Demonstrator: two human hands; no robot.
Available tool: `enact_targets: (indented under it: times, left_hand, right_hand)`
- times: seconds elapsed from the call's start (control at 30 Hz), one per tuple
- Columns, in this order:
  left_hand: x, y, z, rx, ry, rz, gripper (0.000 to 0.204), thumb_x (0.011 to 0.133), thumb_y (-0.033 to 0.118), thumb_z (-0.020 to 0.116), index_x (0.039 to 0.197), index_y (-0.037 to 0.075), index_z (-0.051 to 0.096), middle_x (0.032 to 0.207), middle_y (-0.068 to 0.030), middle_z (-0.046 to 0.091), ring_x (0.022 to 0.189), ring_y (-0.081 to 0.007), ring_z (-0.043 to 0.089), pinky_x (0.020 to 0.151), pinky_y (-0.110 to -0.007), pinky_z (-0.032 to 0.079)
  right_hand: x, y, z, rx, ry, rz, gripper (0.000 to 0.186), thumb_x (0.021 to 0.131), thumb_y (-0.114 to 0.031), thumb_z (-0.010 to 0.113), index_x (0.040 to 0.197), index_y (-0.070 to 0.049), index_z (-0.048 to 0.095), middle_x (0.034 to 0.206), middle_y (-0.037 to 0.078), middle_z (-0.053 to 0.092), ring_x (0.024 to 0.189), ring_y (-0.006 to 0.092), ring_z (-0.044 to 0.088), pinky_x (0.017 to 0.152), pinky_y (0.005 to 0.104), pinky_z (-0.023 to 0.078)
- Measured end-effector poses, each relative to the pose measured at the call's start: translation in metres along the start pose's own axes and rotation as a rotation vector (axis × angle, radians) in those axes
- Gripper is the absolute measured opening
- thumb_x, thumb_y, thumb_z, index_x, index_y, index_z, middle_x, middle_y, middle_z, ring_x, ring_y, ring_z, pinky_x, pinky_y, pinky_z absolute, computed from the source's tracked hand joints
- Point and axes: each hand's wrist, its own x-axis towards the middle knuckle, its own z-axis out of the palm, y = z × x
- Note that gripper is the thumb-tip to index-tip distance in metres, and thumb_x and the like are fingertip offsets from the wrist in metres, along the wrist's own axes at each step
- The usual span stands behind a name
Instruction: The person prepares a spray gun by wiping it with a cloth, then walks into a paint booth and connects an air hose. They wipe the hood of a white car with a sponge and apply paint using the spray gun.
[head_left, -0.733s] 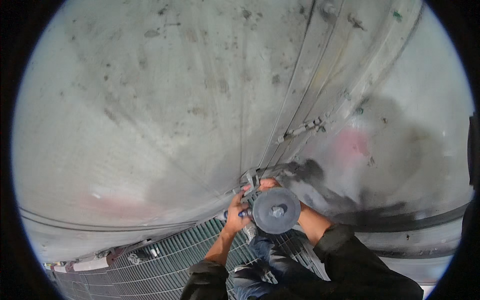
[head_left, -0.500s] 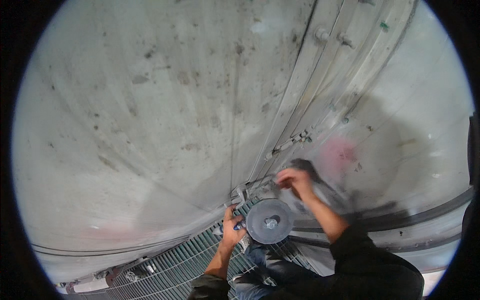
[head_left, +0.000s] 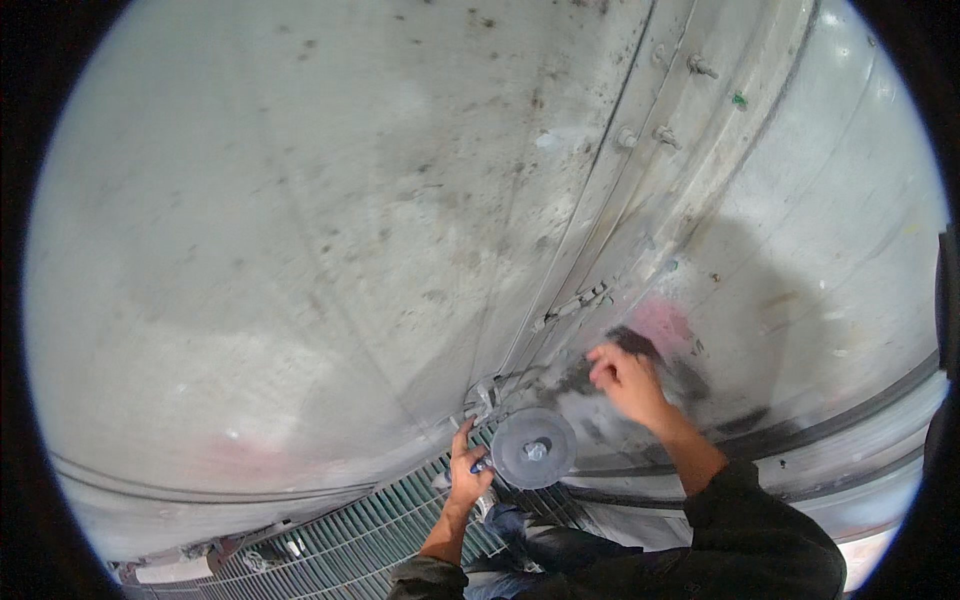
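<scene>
I see a large curved metal tank wall (head_left: 300,250) with a dark, ground-looking patch (head_left: 640,350) beside its bolted vertical seam (head_left: 640,170). I judge that spot worked already, while most of the stained wall looks untouched. My left hand (head_left: 466,478) is closed around the body of an angle grinder (head_left: 532,449), whose grey disc sits just below the seam's foot, off the wall. My right hand (head_left: 625,378) reaches up with its fingers loosely spread and rests on the patch, gripping nothing. Below the seam lies green floor grating (head_left: 340,545).
</scene>
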Motion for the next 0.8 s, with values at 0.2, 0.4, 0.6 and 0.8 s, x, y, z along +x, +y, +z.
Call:
enact_targets:
  times: [0.2,0.4,0.6,0.8]
  left_hand:
    - [-0.108,0.075,-0.024,-0.030,0.199,-0.385,0.030,0.065,0.007,0.067,0.093,0.000,0.073,0.138,-0.0216,0.049,0.125,-0.0412,0.047,0.108,-0.046,0.037]
    - [-0.213,0.189,-0.072,0.185,0.475,-0.472,0.037,0.071,0.007,0.077,0.106,0.000,0.068,0.133,-0.0165,0.052,0.123,-0.0361,0.049,0.103,-0.044,0.042]
    - [-0.295,0.271,-0.113,0.127,0.899,-0.379,0.038,0.080,0.008,0.075,0.113,-0.001,0.060,0.131,-0.0184,0.043,0.121,-0.0339,0.047,0.101,-0.042,0.044]
    - [-0.329,0.314,-0.215,0.481,1.200,-0.266,0.048,0.076,0.011,0.075,0.116,0.002,0.052,0.133,-0.0181,0.036,0.121,-0.0363,0.043,0.105,-0.045,0.036]
  right_hand:
    - [-0.142,0.028,0.081,0.024,-0.502,0.084,0.028,0.091,-0.017,0.059,0.116,-0.005,0.064,0.085,0.014,0.070,0.078,0.0279,0.069,0.071,0.0397,0.053]
    - [-0.238,-0.099,0.146,0.496,-1.131,-0.056,0.077,0.086,-0.027,0.076,0.140,0.006,0.032,0.120,0.019,0.063,0.105,0.0246,0.064,0.088,0.0376,0.052]
    - [-0.308,-0.232,0.171,0.773,-1.287,-0.501,0.094,0.077,-0.028,0.083,0.143,0.003,0.025,0.128,0.015,0.049,0.116,0.0218,0.053,0.096,0.0372,0.046]
    - [-0.355,-0.379,0.222,0.714,-1.212,-0.680,0.051,0.083,-0.021,0.073,0.120,0.001,0.048,0.108,0.011,0.058,0.099,0.0202,0.058,0.086,0.0353,0.048]
